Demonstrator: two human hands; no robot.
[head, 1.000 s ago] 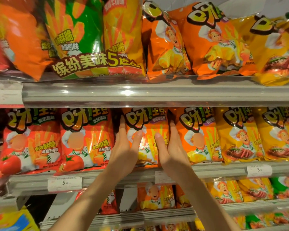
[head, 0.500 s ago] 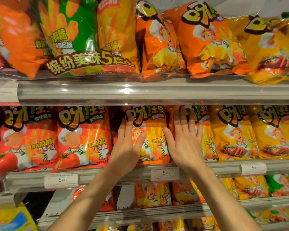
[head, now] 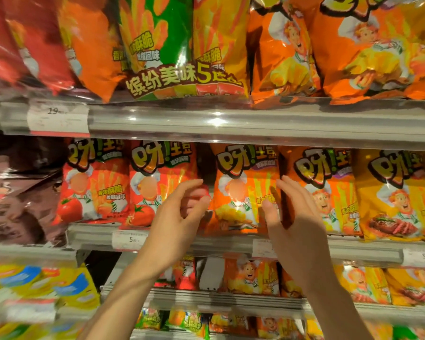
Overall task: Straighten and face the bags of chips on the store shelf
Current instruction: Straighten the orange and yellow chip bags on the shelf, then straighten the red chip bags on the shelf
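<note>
An orange chip bag [head: 243, 190] stands upright and faces forward in the middle shelf row, between a red tomato bag [head: 157, 182] and another orange bag [head: 329, 190]. My left hand [head: 179, 217] hovers just left of it with fingers curled and apart, holding nothing. My right hand [head: 295, 217] is at the bag's right edge, fingers spread, its thumb in front of the bag's lower right corner. A dark gap shows between the tomato bag and the orange bag.
The middle shelf rail [head: 219, 244] carries price tags [head: 130, 239]. Yellow steak bags [head: 393, 197] stand to the right, brown bags [head: 20, 192] to the left. Larger bags fill the top shelf [head: 231, 123]; more small bags line the lower shelf [head: 231, 300].
Both hands have come off the orange bags and drawn back a little. The view has moved closer and shifted left.
</note>
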